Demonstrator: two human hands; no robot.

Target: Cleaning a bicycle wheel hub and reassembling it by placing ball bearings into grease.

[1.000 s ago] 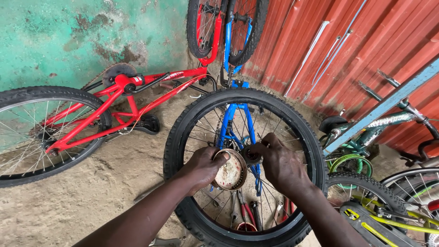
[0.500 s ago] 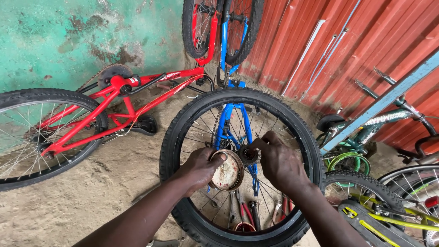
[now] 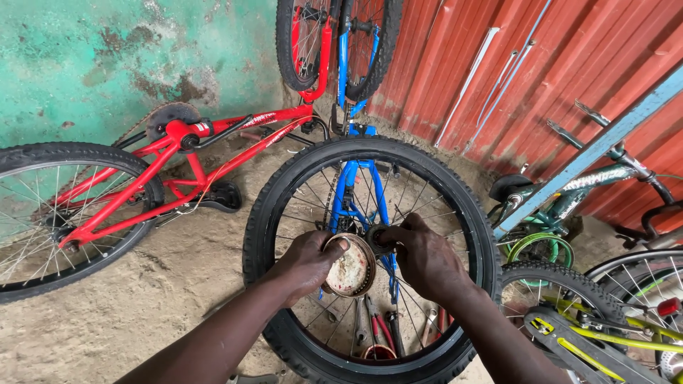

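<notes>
The floor is dusty brown sand, with a green painted wall at the back and a red ribbed metal wall on the right side. A black rubber bicycle wheel with thin silver spokes stands upright in the middle of the sand, and both hands meet at its centre. A round rusty metal cup with a pale, dirty inside sits at the hub, with its open face turned up toward the camera. The left hand is closer to it and holds it from the left, thumb on the top rim and the other fingers curled around the back. The right hand is just beside it on the right, fingers bent and pressed together, pinching a small dark round part that touches the cup's right edge. A red metal bicycle lies on the sand by the left edge of the wheel. A blue bicycle frame stands behind the spokes. Some red-handled tools lie on the sand under the wheel. A yellow-green bicycle is at the right.
</notes>
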